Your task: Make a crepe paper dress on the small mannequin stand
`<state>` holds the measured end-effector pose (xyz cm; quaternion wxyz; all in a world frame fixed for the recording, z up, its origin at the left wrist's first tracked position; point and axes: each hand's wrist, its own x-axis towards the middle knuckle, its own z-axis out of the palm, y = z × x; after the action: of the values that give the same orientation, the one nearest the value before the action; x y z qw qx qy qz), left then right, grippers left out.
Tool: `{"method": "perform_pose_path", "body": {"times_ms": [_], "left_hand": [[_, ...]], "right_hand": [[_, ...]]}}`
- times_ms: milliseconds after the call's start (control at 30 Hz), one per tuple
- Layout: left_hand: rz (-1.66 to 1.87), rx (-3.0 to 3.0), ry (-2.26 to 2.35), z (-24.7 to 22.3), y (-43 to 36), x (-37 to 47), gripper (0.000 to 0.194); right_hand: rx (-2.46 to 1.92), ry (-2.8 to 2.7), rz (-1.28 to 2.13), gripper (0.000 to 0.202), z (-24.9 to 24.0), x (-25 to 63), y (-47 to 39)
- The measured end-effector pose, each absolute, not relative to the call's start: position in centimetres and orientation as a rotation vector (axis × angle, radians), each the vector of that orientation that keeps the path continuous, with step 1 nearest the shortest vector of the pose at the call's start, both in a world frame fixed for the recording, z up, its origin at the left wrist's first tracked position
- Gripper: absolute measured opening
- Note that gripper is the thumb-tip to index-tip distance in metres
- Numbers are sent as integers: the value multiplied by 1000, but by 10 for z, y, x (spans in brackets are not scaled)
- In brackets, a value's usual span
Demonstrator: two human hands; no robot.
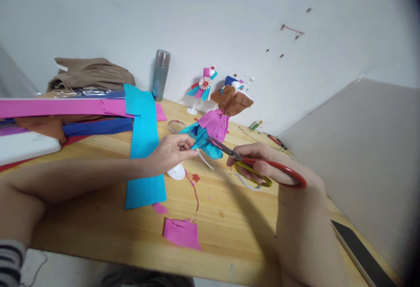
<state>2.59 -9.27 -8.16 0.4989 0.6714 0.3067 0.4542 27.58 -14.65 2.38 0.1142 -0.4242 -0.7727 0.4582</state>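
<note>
Between the finger and thumb of my left hand [175,149] is the edge of some turquoise crepe paper [204,140]. This paper is the lowest part of a gathered paper piece, below a pink layer [216,122] and a brown bow-shaped layer [231,101]. My right hand [259,158] grips a pair of scissors [272,166] with red and yellow handles. Their blades point left and reach the turquoise paper near its border with the pink. A white round base [177,172] lies below my left hand, partly hidden.
A long turquoise strip [144,147] lies left of the hands, beside stacked coloured paper [65,108]. A bottle [161,75] and a decorated stand [204,85] are by the wall. Pink scraps [181,233] lie near the front edge, a phone [364,254] at right.
</note>
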Motion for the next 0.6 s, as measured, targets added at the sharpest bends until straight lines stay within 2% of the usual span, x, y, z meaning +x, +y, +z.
{"method": "perform_pose_path", "body": {"times_ms": [600], "left_hand": [[1082, 1607, 786, -84, -93, 27, 29]], "right_hand": [[-1345, -2209, 1339, 52, 23, 276, -146]]}}
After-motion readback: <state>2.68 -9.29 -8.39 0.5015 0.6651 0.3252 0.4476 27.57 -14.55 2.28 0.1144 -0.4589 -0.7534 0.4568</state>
